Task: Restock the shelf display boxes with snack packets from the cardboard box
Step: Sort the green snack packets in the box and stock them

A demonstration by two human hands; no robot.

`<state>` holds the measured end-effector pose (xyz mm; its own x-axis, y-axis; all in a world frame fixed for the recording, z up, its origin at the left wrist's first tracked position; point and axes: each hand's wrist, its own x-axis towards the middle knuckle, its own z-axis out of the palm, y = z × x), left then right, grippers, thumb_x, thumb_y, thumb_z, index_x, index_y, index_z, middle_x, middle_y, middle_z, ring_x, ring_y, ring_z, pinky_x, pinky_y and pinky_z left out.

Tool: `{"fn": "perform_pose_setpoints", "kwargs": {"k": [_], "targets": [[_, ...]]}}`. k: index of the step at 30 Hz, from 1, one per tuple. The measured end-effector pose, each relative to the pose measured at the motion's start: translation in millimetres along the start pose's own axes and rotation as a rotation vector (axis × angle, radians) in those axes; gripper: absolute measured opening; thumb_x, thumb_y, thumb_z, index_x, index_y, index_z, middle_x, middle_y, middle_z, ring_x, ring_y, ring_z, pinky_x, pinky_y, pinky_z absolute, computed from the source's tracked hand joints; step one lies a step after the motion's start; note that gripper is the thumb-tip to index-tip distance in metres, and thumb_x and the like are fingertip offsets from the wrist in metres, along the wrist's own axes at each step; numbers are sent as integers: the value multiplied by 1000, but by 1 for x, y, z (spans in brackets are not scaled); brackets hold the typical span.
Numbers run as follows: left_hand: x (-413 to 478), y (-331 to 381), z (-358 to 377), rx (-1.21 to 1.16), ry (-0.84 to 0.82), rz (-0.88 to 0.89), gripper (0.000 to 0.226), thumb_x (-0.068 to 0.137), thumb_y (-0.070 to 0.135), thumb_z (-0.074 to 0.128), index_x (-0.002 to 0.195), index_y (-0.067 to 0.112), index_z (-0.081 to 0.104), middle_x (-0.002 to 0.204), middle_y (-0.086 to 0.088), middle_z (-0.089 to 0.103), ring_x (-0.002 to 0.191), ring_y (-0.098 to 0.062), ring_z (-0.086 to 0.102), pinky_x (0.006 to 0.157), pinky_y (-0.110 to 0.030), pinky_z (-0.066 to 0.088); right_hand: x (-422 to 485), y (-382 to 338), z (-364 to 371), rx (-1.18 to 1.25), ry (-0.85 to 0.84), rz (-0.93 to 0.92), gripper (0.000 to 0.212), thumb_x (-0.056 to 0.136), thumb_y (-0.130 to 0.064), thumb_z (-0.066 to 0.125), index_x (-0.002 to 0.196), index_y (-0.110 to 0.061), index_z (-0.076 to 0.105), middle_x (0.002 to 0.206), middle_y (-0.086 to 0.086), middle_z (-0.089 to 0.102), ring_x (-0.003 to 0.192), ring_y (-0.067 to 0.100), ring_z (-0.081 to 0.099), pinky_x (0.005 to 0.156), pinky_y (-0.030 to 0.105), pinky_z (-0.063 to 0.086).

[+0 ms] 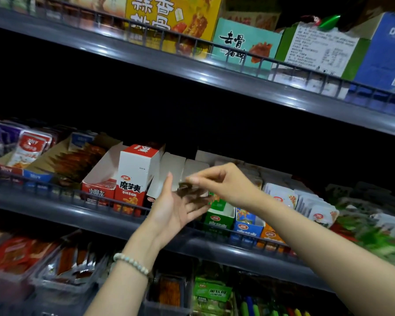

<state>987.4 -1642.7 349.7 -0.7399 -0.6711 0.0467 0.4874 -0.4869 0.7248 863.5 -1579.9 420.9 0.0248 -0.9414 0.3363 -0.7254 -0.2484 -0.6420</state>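
L hand [176, 206]: grip spread, palm up, fingers straight, in front of the mid shelf [55, 208]. R hand [224, 181]: grip pinching a dark snack packet [187, 190] btw. thumb and fingertips, directly over the L palm. Packet is motion-blurred; whether it touches the L fingers cannot be told. Both hands are just right of the red-white display box [135, 176] and above the green display box [219, 215]. Bead bracelet [131, 263] on L wrist.
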Motion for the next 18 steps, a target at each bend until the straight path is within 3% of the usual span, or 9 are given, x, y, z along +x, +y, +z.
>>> {"fn": "perform_pose_setpoints", "kwargs": {"k": [4,7,10,13,15,18], "targets": [[-6,0,-2,103,118,14,36,103,26,35,107,4,63,82,-13,73,70,-19,71,59,-29,57,-17,12,11,151,45,109,30,98,-26,48,106,-8,70,103,4,73,95,3,67,81,11,49],[-8,-3,-4,357,189,50,24,101,15,42,103,12,65,79,-5,73,68,-15,67,60,-26,53,-17,21,6,108,227,97,22,92,-17,59,112,-12,66,109,-2,69,100,3,64,84,17,49],[-7,-3,-6,572,174,125,22,100,21,47,105,17,68,83,-2,75,67,-11,69,57,-20,51,-10,26,-2,67,258,182,56,85,-18,69,135,-23,44,130,-7,49,115,6,50,90,24,47],[-4,-4,-10,654,191,241,19,98,23,51,106,25,68,89,1,75,79,-10,71,69,-22,52,-1,28,-10,108,269,243,75,81,-17,72,144,-22,32,141,-1,41,118,10,47,91,26,45],[0,-5,-12,627,160,284,17,96,25,53,105,30,67,92,1,75,86,-14,71,79,-28,53,6,30,-18,65,274,274,77,80,-18,74,145,-21,31,137,-5,42,116,12,48,89,25,45],[5,-3,-9,554,124,322,19,94,22,57,108,31,65,93,3,75,86,-13,72,68,-22,55,15,30,-30,192,170,342,63,81,-12,72,137,-15,43,114,0,62,93,13,63,74,21,56]]}}
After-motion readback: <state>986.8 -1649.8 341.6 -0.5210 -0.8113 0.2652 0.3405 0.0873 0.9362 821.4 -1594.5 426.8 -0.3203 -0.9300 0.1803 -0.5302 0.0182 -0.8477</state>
